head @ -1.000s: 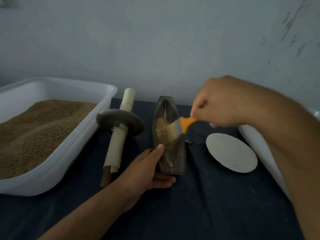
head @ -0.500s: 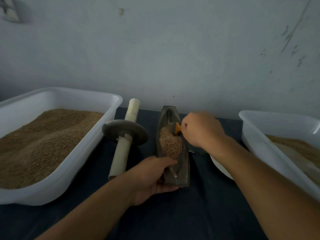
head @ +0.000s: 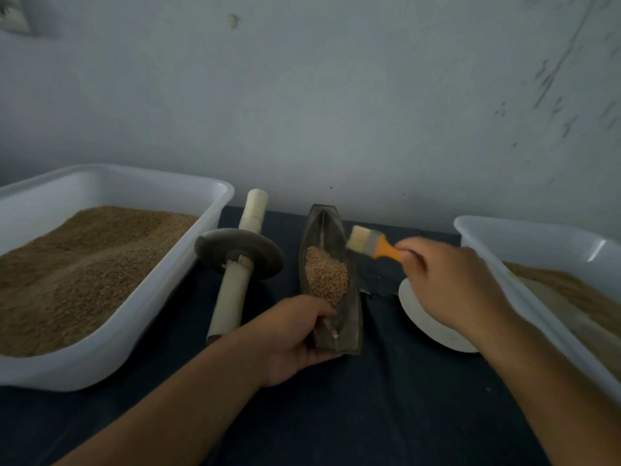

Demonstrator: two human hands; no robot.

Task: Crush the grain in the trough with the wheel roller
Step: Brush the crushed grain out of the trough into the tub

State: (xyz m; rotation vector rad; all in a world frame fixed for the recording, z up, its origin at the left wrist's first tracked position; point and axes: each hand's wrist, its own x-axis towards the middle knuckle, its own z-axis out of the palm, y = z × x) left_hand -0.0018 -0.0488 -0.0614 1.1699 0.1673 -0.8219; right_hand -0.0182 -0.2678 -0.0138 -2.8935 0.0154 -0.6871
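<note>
A dark boat-shaped trough point(head: 350, 297) lies lengthwise on the dark cloth, with a heap of tan grain point(head: 325, 274) in its middle. My left hand point(head: 295, 334) grips the trough's near end, thumb on the left rim. My right hand point(head: 450, 284) holds a small brush point(head: 371, 245) by its orange handle; the pale bristles hang just above the trough's right rim. The wheel roller point(head: 239, 253), a dark metal disc on a pale wooden axle, lies idle to the left of the trough.
A white tub point(head: 141, 317) of brown grain fills the left side. Another white tub point(head: 524, 243) with pale ground grain stands at the right. A white round plate point(head: 426, 324) lies under my right wrist. The wall rises close behind.
My right hand has drawn the brush out of the trough and off to the right rim. The left hand keeps its grip on the trough's near end.
</note>
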